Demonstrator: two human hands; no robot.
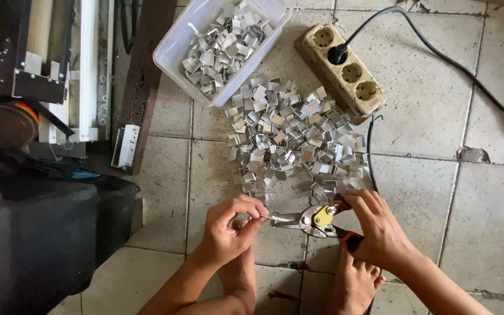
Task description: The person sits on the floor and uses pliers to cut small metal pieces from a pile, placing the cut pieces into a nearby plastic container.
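My right hand (pixel 374 224) grips the orange-and-black handles of metal snips (pixel 313 220), whose blades point left. My left hand (pixel 231 224) pinches a small piece of shiny metal (pixel 268 217) right at the blade tips. Just beyond both hands lies a wide pile of small bent metal pieces (pixel 296 140) on the tiled floor. A clear plastic tub (pixel 173 58) at the top holds more of the same pieces. My bare feet (pixel 354 283) rest under my hands.
A beige power strip (pixel 354 87) with a black plug and cable (pixel 456 67) lies at the upper right. A dark machine and metal frame (pixel 36 87) fill the left side, with a dark wooden plank (pixel 144 70) beside them.
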